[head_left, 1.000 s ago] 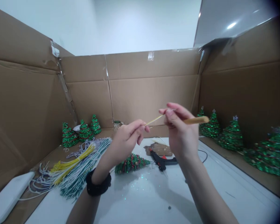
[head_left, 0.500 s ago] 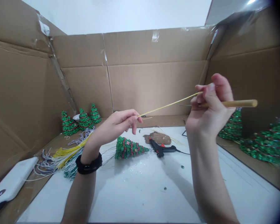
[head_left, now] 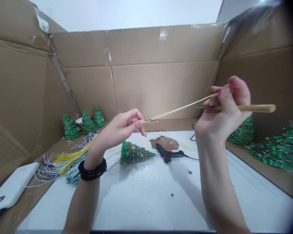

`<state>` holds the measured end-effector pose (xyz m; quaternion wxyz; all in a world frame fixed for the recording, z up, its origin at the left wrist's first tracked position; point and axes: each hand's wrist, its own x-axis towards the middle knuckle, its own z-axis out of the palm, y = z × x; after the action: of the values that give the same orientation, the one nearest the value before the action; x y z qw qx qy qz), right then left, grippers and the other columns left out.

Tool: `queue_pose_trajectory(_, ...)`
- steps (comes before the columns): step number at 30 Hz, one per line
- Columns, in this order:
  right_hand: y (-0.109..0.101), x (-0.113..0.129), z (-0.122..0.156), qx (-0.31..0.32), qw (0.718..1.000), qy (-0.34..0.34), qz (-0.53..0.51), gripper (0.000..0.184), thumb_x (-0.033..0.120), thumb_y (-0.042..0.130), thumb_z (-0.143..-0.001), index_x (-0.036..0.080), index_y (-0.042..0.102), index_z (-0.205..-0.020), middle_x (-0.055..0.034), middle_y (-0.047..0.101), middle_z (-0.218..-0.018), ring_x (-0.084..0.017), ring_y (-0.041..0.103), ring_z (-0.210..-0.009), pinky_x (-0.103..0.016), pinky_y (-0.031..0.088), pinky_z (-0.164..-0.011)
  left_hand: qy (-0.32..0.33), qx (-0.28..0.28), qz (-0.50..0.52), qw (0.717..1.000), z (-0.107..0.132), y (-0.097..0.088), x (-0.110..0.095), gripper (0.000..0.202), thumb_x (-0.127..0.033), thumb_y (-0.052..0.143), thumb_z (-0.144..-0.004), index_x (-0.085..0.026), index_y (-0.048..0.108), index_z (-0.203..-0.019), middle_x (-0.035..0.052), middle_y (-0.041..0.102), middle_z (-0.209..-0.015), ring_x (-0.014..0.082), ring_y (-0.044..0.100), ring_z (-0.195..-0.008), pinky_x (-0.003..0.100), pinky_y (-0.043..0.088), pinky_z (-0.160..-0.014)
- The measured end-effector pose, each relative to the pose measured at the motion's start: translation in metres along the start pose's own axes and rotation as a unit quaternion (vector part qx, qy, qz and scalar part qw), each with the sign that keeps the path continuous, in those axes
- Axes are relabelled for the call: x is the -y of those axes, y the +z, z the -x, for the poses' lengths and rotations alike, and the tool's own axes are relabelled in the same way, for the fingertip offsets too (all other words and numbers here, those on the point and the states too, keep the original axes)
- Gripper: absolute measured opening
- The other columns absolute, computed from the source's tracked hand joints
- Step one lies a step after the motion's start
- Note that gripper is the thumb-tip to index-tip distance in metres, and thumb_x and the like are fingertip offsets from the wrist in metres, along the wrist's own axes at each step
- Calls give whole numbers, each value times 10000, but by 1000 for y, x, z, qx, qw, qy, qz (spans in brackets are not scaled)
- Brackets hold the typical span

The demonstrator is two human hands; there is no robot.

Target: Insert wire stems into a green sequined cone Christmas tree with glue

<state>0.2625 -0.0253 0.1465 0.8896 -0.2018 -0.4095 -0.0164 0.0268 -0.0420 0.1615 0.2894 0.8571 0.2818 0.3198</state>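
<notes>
Between my two hands a thin yellow cord point(head_left: 180, 108) runs taut, slanting up to the right, with a pale strand close along it. My left hand point(head_left: 128, 125) pinches its lower end; a short loose end sticks out past the fingertips. High on the right, my right hand point(head_left: 221, 105) grips the upper end between thumb and finger. The same hand also holds a wooden-handled awl point(head_left: 257, 108), its thin metal point facing left. Below my left hand, a small green beaded tree point(head_left: 136, 153) with red garland lies on its side on the white board.
A black glue gun point(head_left: 169, 154) rests by a brown lump point(head_left: 164, 142). Bundled yellow and white cords point(head_left: 72, 159) lie at left, near a white power bank-like device point(head_left: 13, 187). More green trees point(head_left: 72, 126) stand at both sides. Cardboard walls point(head_left: 161, 87) enclose the table.
My right hand has moved slightly right, lengthening the visible cord. A pale strand now shows beside the yellow one. My left hand's fingers have shifted a little; the tree and glue gun stay put.
</notes>
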Motion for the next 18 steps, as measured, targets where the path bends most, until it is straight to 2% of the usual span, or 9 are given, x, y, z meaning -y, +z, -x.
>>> queue_pose_trajectory(3, 3, 1, -1, 8, 1000, 23, 12, 175, 305, 608, -765, 249, 605, -930, -58, 569, -861, -250, 588, -856, -284, 358, -491, 1, -18, -25, 1000, -1, -1, 2, 143, -281, 397, -904, -187, 484, -839, 22, 687, -753, 113, 606, -729, 228, 435, -630)
queue_pose_trajectory(5, 2, 3, -1, 72, 995, 16, 69, 305, 320, 594, -792, 239, 593, -1086, -74, 587, -922, -256, 581, -891, -306, 390, -536, 1, -58, -68, 996, -2, -3, 4, 146, -260, 396, -898, -185, 493, -819, 18, 684, -757, 96, 569, -650, 214, 394, -563)
queue_pose_trajectory(6, 2, 5, -1, 105, 989, -5, 103, 378, 324, 584, -808, 240, 561, -1175, -74, 591, -956, -252, 580, -899, -312, 403, -560, -3, -86, -98, 991, -3, -4, 7, 147, -249, 398, -892, -184, 499, -806, 14, 680, -752, 87, 538, -603, 213, 368, -535)
queue_pose_trajectory(8, 3, 12, 2, 124, 974, -85, 169, 465, 317, 557, -843, 263, 479, -1297, -66, 577, -1027, -239, 573, -924, -324, 422, -619, -20, -154, -166, 974, -4, -8, 11, 152, -229, 407, -878, -182, 514, -782, 1, 668, -721, 77, 480, -533, 219, 326, -507)
queue_pose_trajectory(10, 6, 23, 9, 83, 954, -177, 228, 421, 296, 484, -894, 276, 464, -1314, -68, 532, -1125, -241, 550, -990, -352, 428, -695, -44, -212, -233, 948, -5, -10, 16, 155, -223, 418, -867, -183, 531, -769, -10, 652, -676, 80, 454, -511, 228, 304, -506)
queue_pose_trajectory(11, 9, 29, 14, 76, 940, -209, 257, 385, 278, 433, -917, 275, 474, -1301, -74, 503, -1179, -250, 528, -1035, -374, 426, -737, -53, -228, -257, 938, -6, -11, 18, 156, -222, 422, -864, -184, 537, -766, -14, 645, -659, 85, 454, -515, 232, 298, -509)
queue_pose_trajectory(12, 12, 34, 19, 96, 929, -218, 283, 357, 263, 383, -935, 281, 491, -1275, -76, 493, -1204, -257, 505, -1076, -395, 423, -778, -58, -233, -274, 931, -7, -11, 19, 154, -220, 426, -862, -185, 540, -766, -16, 641, -650, 89, 457, -522, 235, 294, -513)
queue_pose_trajectory(15, 23, 41, 37, 303, 895, -151, 291, 301, 244, 335, -946, 274, 525, -1178, -74, 574, -1119, -246, 509, -1075, -413, 417, -853, -58, -205, -280, 936, -11, -5, 19, 132, -214, 437, -858, -188, 536, -774, -19, 647, -668, 93, 472, -546, 235, 299, -527)
queue_pose_trajectory(18, 32, 32, 53, 479, 849, -25, 220, 236, 203, 338, -935, 218, 495, -1112, -72, 614, -1029, -204, 565, -938, -349, 444, -770, -37, -154, -235, 959, -15, 5, 20, 124, -220, 433, -862, -187, 531, -794, -18, 653, -697, 94, 504, -577, 231, 325, -550)
